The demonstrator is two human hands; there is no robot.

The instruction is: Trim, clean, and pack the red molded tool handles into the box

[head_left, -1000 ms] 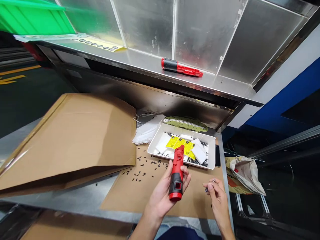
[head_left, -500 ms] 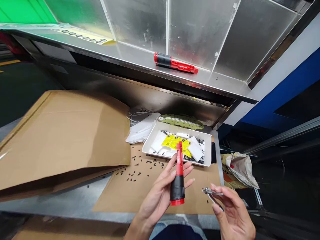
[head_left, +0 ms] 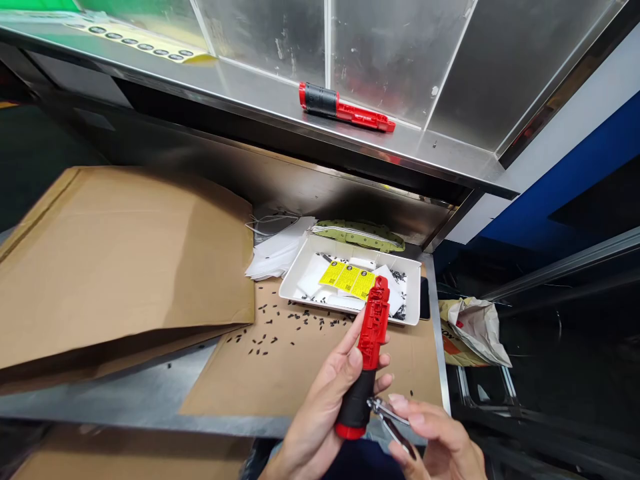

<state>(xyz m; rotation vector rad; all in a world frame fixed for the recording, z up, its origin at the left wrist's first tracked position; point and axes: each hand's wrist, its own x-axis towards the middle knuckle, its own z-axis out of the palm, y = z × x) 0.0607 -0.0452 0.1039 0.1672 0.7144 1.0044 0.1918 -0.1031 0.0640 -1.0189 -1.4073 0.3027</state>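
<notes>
My left hand (head_left: 325, 407) grips a red and black tool housing (head_left: 367, 353), held upright with its red end up and its black end down. My right hand (head_left: 435, 443) pinches a small metal clip (head_left: 387, 417) and holds its tip against the black lower end of the housing. Both hands are low in the head view, over the near edge of a flat cardboard sheet (head_left: 280, 373) strewn with several small black screws (head_left: 280, 330).
A white tray (head_left: 300, 277) with yellow labels, white packets and black screws sits behind my hands. A second red and black housing (head_left: 345, 110) lies on the steel shelf (head_left: 240, 80) above. A large cardboard sheet (head_left: 120, 253) leans at left; a crumpled bag (head_left: 475, 327) is at right.
The housing has turned in my left hand so its open ribbed side faces me. My right hand has brought the metal clip left against the housing's black end. The view shifted slightly up.
</notes>
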